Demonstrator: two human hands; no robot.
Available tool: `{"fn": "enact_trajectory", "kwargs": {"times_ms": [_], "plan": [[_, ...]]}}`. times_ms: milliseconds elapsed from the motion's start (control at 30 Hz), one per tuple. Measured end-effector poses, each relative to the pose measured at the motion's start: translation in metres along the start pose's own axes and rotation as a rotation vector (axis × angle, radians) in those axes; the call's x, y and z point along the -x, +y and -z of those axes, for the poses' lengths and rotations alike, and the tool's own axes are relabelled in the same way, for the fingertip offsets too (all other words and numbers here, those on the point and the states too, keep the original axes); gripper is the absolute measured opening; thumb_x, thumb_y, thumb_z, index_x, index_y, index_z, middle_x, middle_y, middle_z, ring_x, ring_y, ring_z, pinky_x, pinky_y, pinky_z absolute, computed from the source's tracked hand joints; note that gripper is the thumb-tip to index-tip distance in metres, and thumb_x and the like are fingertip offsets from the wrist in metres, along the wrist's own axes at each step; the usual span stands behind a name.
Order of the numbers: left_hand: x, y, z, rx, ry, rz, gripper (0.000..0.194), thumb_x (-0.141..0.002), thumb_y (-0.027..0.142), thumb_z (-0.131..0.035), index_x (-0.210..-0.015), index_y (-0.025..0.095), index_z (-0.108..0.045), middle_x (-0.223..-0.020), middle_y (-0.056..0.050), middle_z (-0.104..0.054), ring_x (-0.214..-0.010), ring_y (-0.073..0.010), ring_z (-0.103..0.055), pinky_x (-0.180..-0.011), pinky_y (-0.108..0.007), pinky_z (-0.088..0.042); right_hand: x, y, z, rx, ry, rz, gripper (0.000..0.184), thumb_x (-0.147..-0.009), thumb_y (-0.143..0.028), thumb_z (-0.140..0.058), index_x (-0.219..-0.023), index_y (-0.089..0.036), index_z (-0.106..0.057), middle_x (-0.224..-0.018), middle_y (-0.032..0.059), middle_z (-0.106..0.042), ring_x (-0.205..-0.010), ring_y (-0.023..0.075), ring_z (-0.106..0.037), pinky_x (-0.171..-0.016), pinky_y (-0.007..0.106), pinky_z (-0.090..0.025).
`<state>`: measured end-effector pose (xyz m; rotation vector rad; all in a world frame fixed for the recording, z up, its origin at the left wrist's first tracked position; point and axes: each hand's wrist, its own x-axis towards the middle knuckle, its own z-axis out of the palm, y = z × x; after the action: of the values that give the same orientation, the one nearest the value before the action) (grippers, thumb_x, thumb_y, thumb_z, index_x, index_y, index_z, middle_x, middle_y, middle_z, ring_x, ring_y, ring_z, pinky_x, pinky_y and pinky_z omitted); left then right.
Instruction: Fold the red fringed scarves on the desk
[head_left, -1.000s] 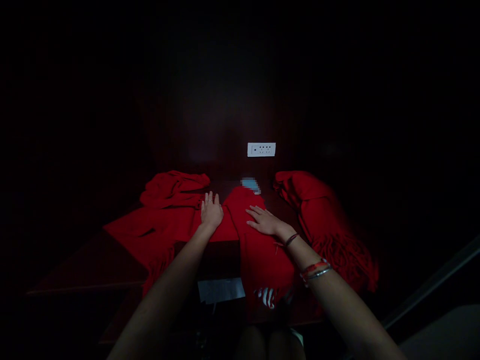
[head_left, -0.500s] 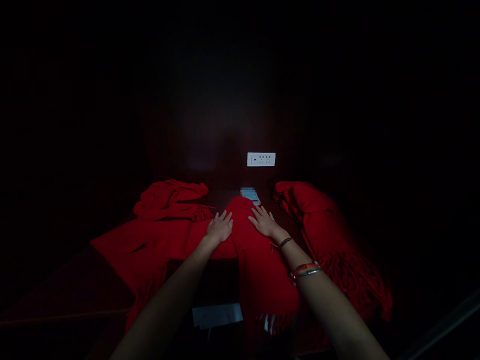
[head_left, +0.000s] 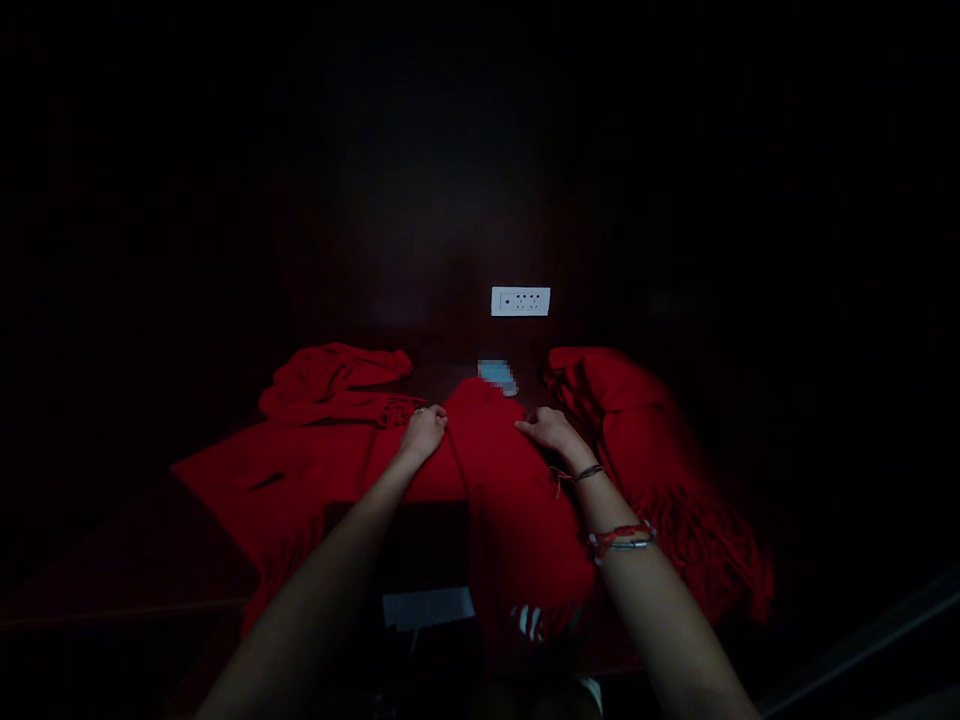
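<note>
A folded red scarf (head_left: 510,480) lies down the middle of the dark table, its fringe hanging over the front edge. At its left edge, near the far fold, my left hand (head_left: 425,430) is closed with fingers curled, pinching the cloth. On the opposite edge, my right hand (head_left: 549,428) is closed too, thumb and fingertips pinching the scarf's side. Another red scarf (head_left: 300,460) is spread flat to the left, partly under the middle one. A phone (head_left: 498,375), blurred in the picture, lies just beyond the far fold.
A crumpled red scarf (head_left: 330,375) lies at the back left. To the right, a folded red scarf (head_left: 645,420) trails its long fringe forward. A white socket panel (head_left: 520,301) is on the dark wall. Below the table edge is a pale flat piece (head_left: 429,608). Surroundings are very dark.
Both hands have gone from lying flat with fingers spread on the scarf to curled fingers at its two edges, slightly farther apart. The view has tilted down a little.
</note>
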<state>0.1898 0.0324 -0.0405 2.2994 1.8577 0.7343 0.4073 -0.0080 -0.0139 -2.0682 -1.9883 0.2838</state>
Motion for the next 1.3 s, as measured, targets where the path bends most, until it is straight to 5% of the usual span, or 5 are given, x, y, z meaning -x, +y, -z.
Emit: {"fn": "enact_trajectory", "kwargs": {"times_ms": [400, 700, 867, 1067, 1300], "plan": [[0.007, 0.006, 0.009, 0.027, 0.054, 0.002, 0.022, -0.076, 0.020, -0.040, -0.093, 0.017, -0.053, -0.080, -0.005, -0.059, -0.073, -0.0158, -0.054, -0.062, -0.023, -0.038, 0.007, -0.009, -0.001, 0.039, 0.030, -0.023, 0.027, -0.075, -0.034, -0.046, -0.089, -0.015, -0.060, -0.091, 0.0100, -0.061, -0.082, 0.0158, -0.056, -0.061, 0.020, -0.036], [0.044, 0.043, 0.039, 0.103, -0.298, -0.791, 0.042, -0.062, 0.047, -0.056, -0.091, 0.019, -0.051, -0.084, -0.001, -0.050, -0.076, -0.0139, -0.047, -0.067, -0.022, -0.037, 0.113, -0.008, 0.007, 0.170, 0.107, 0.031, 0.026, -0.074, -0.036, -0.048, -0.091, -0.017, -0.054, -0.087, 0.0081, -0.059, -0.080, 0.0163, -0.055, -0.062, 0.023, -0.036], [0.052, 0.049, 0.038, -0.043, -0.348, -0.826, 0.034, -0.064, 0.039, -0.055, -0.092, 0.019, -0.050, -0.085, -0.002, -0.051, -0.076, -0.0152, -0.048, -0.067, -0.023, -0.036, 0.127, -0.008, -0.008, 0.214, 0.216, 0.071, 0.026, -0.076, -0.026, -0.046, -0.100, -0.018, -0.047, -0.094, 0.0074, -0.053, -0.080, 0.0149, -0.053, -0.063, 0.022, -0.037], [0.051, 0.050, 0.037, -0.118, -0.349, -0.852, 0.031, -0.063, 0.026, -0.053, -0.093, 0.020, -0.049, -0.089, -0.002, -0.052, -0.081, -0.0161, -0.048, -0.071, -0.023, -0.036, 0.110, -0.001, -0.003, 0.178, 0.109, 0.248, 0.024, -0.076, -0.023, -0.044, -0.099, -0.017, -0.050, -0.093, 0.0065, -0.051, -0.082, 0.0145, -0.052, -0.069, 0.021, -0.037], [0.048, 0.035, 0.026, -0.162, -0.287, -0.803, 0.026, -0.074, 0.032, -0.042, -0.097, 0.021, -0.050, -0.097, -0.006, -0.048, -0.089, -0.0181, -0.046, -0.077, -0.028, -0.035, 0.123, 0.001, -0.021, 0.044, 0.264, 0.181, 0.034, -0.078, -0.011, -0.034, -0.111, -0.016, -0.041, -0.098, 0.0097, -0.049, -0.082, 0.0135, -0.052, -0.071, 0.021, -0.037]]}}
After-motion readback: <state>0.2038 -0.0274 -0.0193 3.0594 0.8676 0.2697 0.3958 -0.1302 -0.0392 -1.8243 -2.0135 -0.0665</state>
